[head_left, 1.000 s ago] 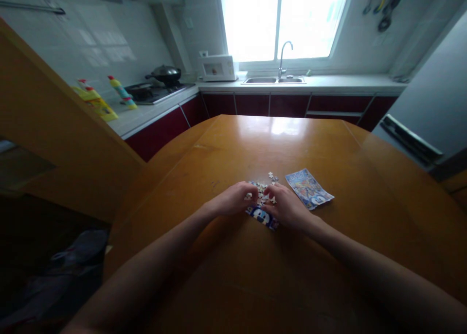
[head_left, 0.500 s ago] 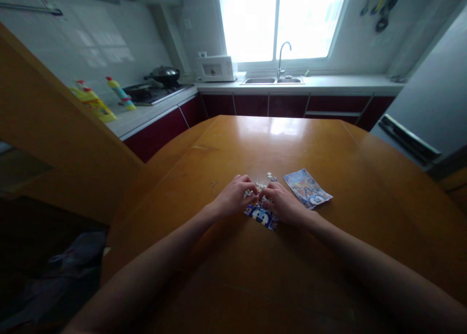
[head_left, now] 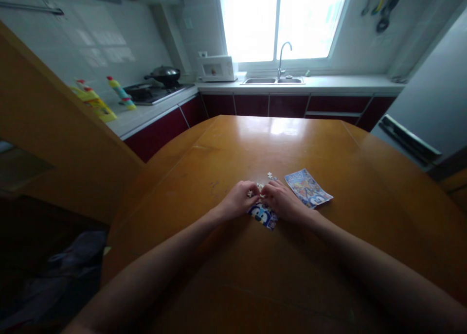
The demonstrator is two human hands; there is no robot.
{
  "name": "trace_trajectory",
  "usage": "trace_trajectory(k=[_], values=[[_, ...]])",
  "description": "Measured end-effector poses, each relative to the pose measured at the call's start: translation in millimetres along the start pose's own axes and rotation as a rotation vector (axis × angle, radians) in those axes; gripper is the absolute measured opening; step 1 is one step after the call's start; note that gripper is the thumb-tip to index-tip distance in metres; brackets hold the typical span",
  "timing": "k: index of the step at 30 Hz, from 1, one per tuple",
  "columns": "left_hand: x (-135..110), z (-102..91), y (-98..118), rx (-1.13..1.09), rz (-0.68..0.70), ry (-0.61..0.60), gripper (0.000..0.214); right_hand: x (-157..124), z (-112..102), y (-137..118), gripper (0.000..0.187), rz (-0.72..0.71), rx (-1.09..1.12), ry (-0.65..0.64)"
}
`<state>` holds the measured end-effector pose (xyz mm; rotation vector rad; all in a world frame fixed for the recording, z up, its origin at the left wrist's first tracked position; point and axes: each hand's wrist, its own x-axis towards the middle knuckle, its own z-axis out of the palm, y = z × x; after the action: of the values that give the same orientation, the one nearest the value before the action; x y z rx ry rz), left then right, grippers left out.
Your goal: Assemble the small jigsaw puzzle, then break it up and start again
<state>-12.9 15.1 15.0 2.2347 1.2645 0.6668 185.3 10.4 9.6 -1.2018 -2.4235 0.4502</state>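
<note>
My left hand and my right hand meet over a small pile of jigsaw pieces. The fingers of both are curled in, the fingertips almost touching; whatever is pinched in them is too small to make out. Under and just in front of my hands lies a joined section of jigsaw puzzle with a blue cartoon face, its far part hidden by my fingers. One loose white puzzle piece rests beyond my right hand. To the right is a printed picture sheet with similar blue artwork.
The wooden table has a rounded edge. Behind it run a counter with a sink, a white microwave and a stove with a lidded wok. Yellow bottles stand at the left; a refrigerator is at the right.
My left hand has shifted slightly right and nearer, covering the left corner of the joined puzzle. My right hand has barely moved, and its fingers stay curled beside the left ones.
</note>
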Motion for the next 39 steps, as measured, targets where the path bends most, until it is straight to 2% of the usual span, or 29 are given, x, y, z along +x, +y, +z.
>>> trace_trajectory(k=[3,7,10,15,18,20,24,29,33,36,39], values=[[1.8,-2.7,0.0,-0.005,-0.026,0.037,0.007,2.7,-2.3,2.6,0.011,0.071,-0.01,0.036],[2.9,-7.8,-7.1,0.057,-0.044,0.128,0.011,7.2,-14.5,12.5,0.023,0.256,-0.072,0.127],[1.3,-11.6,-8.2,0.146,0.034,0.117,0.012,3.5,-27.3,14.0,0.024,0.326,-0.113,0.089],[-4.3,-11.0,1.4,0.185,0.187,-0.098,0.02,-16.5,-31.5,-8.8,0.009,0.252,-0.128,-0.117],[-5.4,-7.1,4.2,0.169,0.221,-0.14,0.021,-21.4,-26.0,-18.9,0.012,0.202,-0.117,-0.177],[-4.9,-4.7,3.5,0.135,0.201,-0.136,0.018,-19.9,-23.6,-18.9,0.008,0.195,-0.111,-0.193],[-4.0,-2.0,0.5,0.084,0.164,-0.129,0.01,-15.0,-22.4,-12.3,0.003,0.199,-0.107,-0.193],[-4.9,-2.9,0.1,0.105,0.184,-0.123,0.018,-10.9,-20.0,-5.2,0.021,0.245,-0.146,-0.164],[-5.8,-5.7,2.3,0.112,0.194,-0.125,0.008,-6.6,-21.0,0.0,0.025,0.28,-0.168,-0.121],[-5.6,-9.5,3.3,0.112,0.205,-0.16,0.009,-6.6,-26.6,-0.9,0.027,0.297,-0.188,-0.084],[-4.2,-13.6,3.1,0.099,0.219,-0.195,0.011,-10.1,-31.9,-7.8,0.021,0.272,-0.174,-0.08]])
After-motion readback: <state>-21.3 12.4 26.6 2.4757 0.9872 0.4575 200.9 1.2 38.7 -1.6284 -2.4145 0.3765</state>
